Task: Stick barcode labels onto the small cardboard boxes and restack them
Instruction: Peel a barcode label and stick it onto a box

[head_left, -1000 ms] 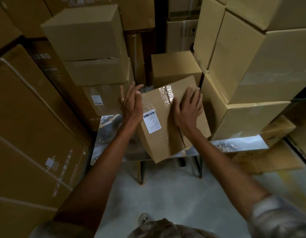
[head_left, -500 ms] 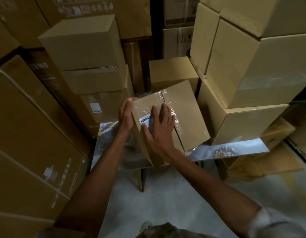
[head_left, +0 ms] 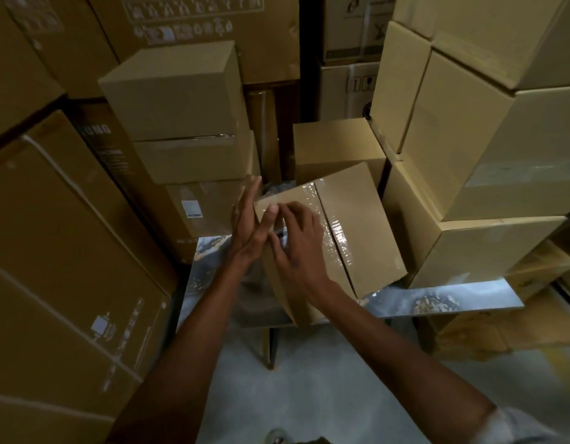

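I see the right hand (head_left: pixel 296 248), moved from the box top, now flat on the barcode label (head_left: pixel 281 233), left hand (head_left: pixel 245 216) bracing the tilted box (head_left: pixel 350 225) at the bench (head_left: pixel 453 302) front edge, so restacking remains.

The room was dim. A pale grey floor (head_left: pixel 325 389) spread at six o'clock. A shiny metal worktop (head_left: pixel 443 299) on dark legs (head_left: pixel 272 347) stood at centre. Large cartons (head_left: pixel 62 251) walled nine o'clock, more cartons at twelve.
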Tool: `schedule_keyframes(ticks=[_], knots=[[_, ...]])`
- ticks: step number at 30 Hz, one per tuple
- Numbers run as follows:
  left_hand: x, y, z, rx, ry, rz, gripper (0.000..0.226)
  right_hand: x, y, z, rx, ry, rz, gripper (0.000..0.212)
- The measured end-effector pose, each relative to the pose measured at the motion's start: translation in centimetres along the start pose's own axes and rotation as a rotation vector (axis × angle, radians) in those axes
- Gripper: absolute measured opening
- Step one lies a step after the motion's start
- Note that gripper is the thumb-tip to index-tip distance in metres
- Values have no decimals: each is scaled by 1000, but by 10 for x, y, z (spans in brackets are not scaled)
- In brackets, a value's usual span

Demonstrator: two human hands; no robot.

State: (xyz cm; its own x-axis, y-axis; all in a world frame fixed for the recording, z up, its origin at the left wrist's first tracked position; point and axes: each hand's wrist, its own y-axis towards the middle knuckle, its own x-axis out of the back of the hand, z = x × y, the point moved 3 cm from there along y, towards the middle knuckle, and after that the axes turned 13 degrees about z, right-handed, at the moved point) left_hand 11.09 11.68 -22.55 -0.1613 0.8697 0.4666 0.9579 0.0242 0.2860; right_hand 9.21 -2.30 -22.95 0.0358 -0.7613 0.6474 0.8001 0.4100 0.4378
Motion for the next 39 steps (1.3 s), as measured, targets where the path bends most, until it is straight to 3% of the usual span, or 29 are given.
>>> schedule_keyframes(ticks=[4, 8, 12, 16, 18, 22, 27, 33, 39], knots=[[0, 1, -12, -46, -64, 86, 102, 1, 5, -1, 1, 50, 16, 50], [-4, -7, -7, -51, -97, 67, 107, 0, 8, 1, 8, 102, 34, 50], [-1, -10, -2, 11, -180, 31, 86, 1, 13, -1, 18, 110, 56, 40], [1, -8, -4, 28, -300, -25, 60, 16, 38, -5, -57, 202, 126, 60], [-1, -8, -4, 39, -305, -16, 55, 27, 55, -5, -84, 116, 193, 59], [-4, -12, -3, 37, -195, 34, 84, 40, 79, -5, -111, -6, 301, 40], [-4, -12, 2, 4, 58, 91, 106, 35, 81, -8, -124, 98, 182, 24], [-7, -14, -9, -50, 185, 74, 119, 29, 71, -9, -119, 225, 63, 22], [-9, -14, -8, -28, 246, 49, 115, 27, 63, -15, -75, 401, 46, 20]])
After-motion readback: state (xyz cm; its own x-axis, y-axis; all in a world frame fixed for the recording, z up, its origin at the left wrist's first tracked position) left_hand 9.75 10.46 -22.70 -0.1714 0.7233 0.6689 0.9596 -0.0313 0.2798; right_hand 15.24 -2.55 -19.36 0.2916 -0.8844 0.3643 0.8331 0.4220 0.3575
